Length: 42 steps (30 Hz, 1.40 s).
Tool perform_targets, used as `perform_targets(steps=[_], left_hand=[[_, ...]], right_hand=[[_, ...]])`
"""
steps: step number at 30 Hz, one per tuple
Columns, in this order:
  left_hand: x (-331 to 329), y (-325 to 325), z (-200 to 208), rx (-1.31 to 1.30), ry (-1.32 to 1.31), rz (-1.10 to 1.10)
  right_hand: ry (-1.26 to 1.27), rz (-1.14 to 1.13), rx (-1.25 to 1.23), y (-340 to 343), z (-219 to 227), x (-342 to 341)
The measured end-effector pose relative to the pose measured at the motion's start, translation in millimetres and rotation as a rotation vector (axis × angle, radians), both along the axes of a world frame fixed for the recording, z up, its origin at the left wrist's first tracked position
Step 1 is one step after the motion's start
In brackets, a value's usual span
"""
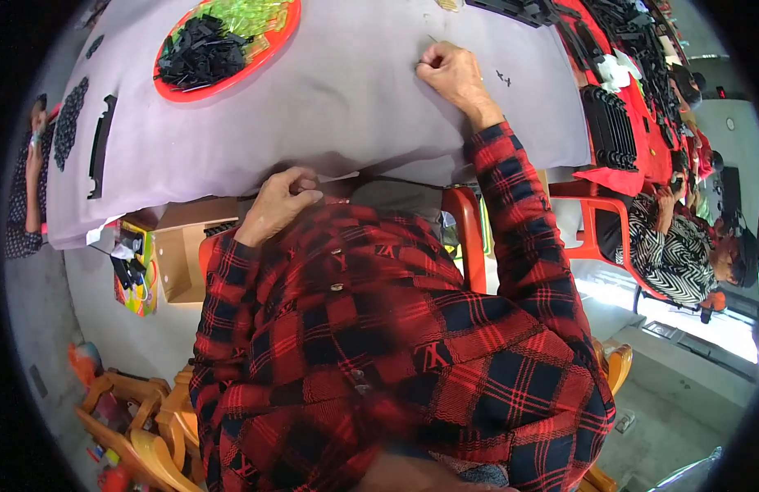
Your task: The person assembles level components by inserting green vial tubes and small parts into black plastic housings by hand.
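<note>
My right hand (455, 75) is over the far right part of the cloth-covered table (330, 107), thumb and forefinger pinched together. Something small and dark may be at its fingertips, too small to name. Just right of it lie a couple of tiny black pieces (503, 78). My left hand (282, 202) is at the near table edge, close to my shirt, with its fingers curled in; whatever it may hold is hidden. A red oval tray (200, 96) at the far left bears a heap of black plastic parts (203, 53) and yellow-green clear parts (252, 20).
A long black strip (102, 148) and a pile of small black pieces (70, 123) lie at the table's left end. Stacked black parts (609, 127) stand on a red-covered table at right. An open cardboard box (178, 254) sits below left. Other people sit on both sides.
</note>
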<state>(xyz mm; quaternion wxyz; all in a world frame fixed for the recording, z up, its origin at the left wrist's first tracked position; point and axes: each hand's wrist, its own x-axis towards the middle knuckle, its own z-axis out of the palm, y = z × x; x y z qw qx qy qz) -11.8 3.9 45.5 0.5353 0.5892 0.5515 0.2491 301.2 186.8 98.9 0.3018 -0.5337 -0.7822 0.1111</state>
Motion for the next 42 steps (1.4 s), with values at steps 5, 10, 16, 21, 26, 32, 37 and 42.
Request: perform_targets(steps=[5,10,16,21,26,32,37,42], left_hand=[[-1.7,-2.4,-4.0,0.000,-0.004,0.014],[-0.8,-0.8,-5.0,-0.027,-0.031,-0.010],[-0.5,0.6,3.6,-0.117,-0.024,-0.031],[0.3,1.6,10.2,-0.133,-0.031,-0.041],[0.1,1.8,6.8,-0.103,-0.055,-0.046],[-1.9,-1.4,1.4,-0.069,-0.044,-0.028],[0.9,-1.2,4.4,-0.093,-0.031,-0.031],[1.4,0.4,1.2,-0.060,-0.039,-0.052]], right_hand=[[0.154,-0.142,-0.134,-0.1,13.1,26.7],[0.169,-0.118,-0.060,-2.2,18.1,47.0],[-0.050,0.117,0.114,-13.3,12.1,8.8],[-0.384,0.149,0.345,-18.5,-1.4,-6.8],[-0.417,0.108,0.266,-13.3,5.0,-5.6],[-0.222,-0.046,0.173,4.9,10.4,32.1],[-0.034,-0.257,0.164,9.3,12.2,65.5],[-0.015,-0.426,0.136,22.7,11.4,102.3]])
